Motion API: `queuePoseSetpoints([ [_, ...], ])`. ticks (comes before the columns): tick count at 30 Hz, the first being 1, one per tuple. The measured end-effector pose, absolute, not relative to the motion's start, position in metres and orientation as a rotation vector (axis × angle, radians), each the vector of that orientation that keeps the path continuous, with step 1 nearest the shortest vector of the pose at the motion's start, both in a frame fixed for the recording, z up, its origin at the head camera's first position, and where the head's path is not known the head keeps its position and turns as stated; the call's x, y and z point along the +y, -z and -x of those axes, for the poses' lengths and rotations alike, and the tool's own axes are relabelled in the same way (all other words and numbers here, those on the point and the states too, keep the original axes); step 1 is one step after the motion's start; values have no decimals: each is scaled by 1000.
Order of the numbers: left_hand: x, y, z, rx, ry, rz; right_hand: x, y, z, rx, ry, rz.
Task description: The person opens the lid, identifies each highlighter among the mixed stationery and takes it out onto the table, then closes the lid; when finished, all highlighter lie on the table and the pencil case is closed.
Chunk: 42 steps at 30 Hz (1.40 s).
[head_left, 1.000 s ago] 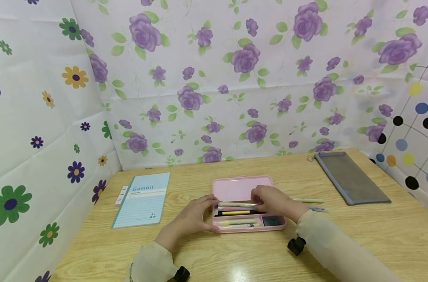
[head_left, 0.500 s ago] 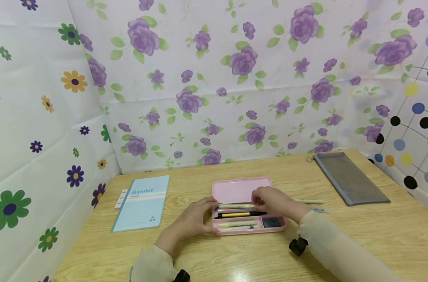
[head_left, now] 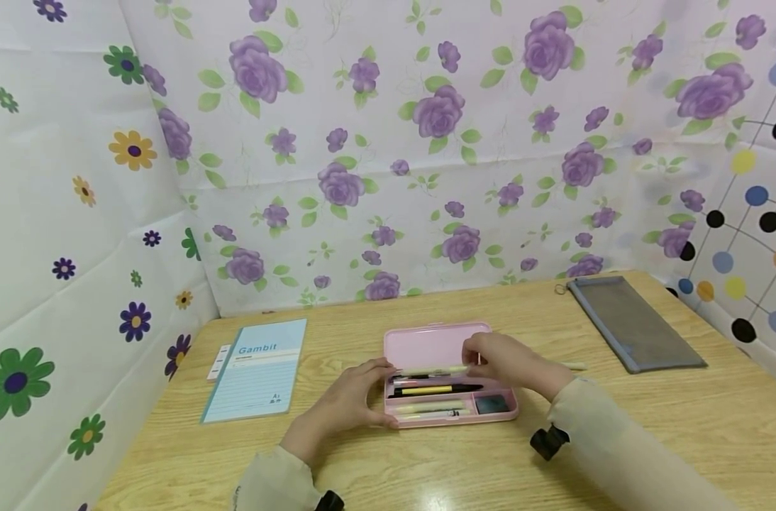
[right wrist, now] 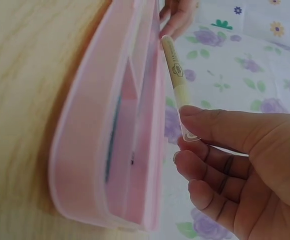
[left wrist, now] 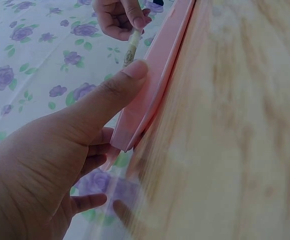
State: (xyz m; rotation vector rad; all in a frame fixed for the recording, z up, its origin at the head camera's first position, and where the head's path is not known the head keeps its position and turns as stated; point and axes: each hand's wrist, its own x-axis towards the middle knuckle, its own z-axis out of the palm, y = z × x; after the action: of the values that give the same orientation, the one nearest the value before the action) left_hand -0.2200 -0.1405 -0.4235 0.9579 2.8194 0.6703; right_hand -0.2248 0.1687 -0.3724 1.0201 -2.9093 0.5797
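Observation:
An open pink pencil case (head_left: 435, 346) lies on the table, its lid folded back. My left hand (head_left: 346, 403) holds its left end, thumb at the front wall and fingers toward the back. My right hand (head_left: 506, 360) pinches a pale yellow pen (right wrist: 174, 70) by one end, above the case's rear compartment. Inside lie a black pen with a yellow middle (head_left: 435, 389), pale pens (head_left: 429, 407) in the front compartment, and a dark block (head_left: 492, 404) in the small right compartment. In the left wrist view, my thumb hides part of the pale yellow pen.
Another pale pen (head_left: 575, 366) lies on the table (head_left: 439, 465) behind my right wrist. A grey zip pouch (head_left: 637, 323) is at the back right. A light-blue notebook (head_left: 257, 372) lies at the left, over a white card (head_left: 218, 362). Flowered cloth hangs behind.
My right hand has shifted slightly right with the pale yellow pen. The blue pen seen earlier beside my right wrist is now covered by the arm. My left hand stays on the pencil case.

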Motion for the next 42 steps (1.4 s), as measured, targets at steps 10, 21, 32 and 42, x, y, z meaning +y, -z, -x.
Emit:
queuePoseSetpoints([
  [10,-141,421,222,2831,-659,-966,177,356,224,-2906,-534,-1012],
  [21,-141,421,224,2840,-644,-980,190,340,217,-2930,-551,-990],
  [32,-141,423,225,2839,-659,-994,204,328,214,-2921,-533,-993],
  [42,-141,424,223,2825,-662,-978,221,320,207,-2926,-527,-964],
])
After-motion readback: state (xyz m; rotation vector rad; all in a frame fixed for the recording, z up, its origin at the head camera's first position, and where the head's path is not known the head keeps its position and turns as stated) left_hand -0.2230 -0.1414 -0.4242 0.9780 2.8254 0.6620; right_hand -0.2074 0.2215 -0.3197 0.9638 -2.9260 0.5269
